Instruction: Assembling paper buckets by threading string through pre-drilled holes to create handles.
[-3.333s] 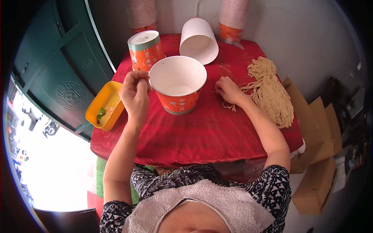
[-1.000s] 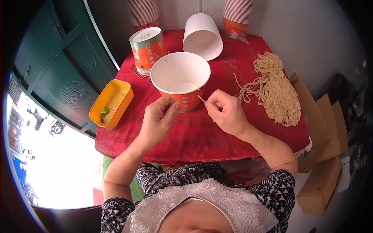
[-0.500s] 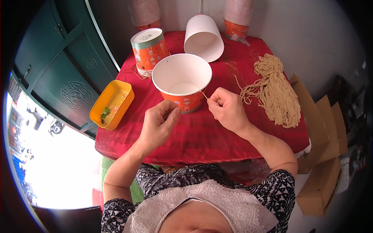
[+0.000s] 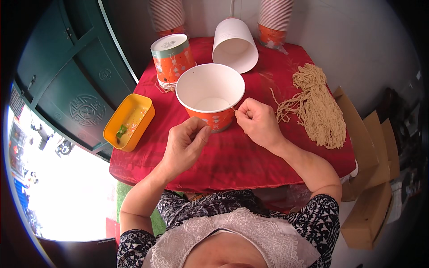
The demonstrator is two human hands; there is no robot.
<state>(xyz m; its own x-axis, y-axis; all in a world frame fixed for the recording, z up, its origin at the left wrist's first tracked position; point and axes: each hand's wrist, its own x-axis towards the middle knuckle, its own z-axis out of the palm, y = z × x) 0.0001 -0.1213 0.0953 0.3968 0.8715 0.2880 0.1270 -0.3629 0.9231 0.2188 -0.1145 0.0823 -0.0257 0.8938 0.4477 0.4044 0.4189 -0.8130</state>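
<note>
An orange paper bucket (image 4: 210, 117) with a white inside stands upright in front of me, its open mouth facing up. My right hand (image 4: 260, 123) is closed in a pinch against the bucket's right side, just below the rim. A thin cord end shows at its fingertips, mostly hidden. On the bucket's near left side is my left hand (image 4: 185, 144), fingers curled and thumb pressed to the forefinger. Whatever it holds, if anything, is hidden. A hank of beige cord (image 4: 315, 107) lies to the right, loose strands trailing toward the bucket.
A red cloth (image 4: 250, 167) covers the table. At left sits a yellow tub (image 4: 144, 123) with green bits inside. Behind are an upturned orange bucket (image 4: 172, 62), a white bucket (image 4: 232, 38) on its side and bucket stacks (image 4: 273, 31). Cardboard boxes (image 4: 368, 212) stand at right.
My right hand has moved slightly left, right up to the bucket's side, and less of the thin cord end shows. My left hand stays nearly in place.
</note>
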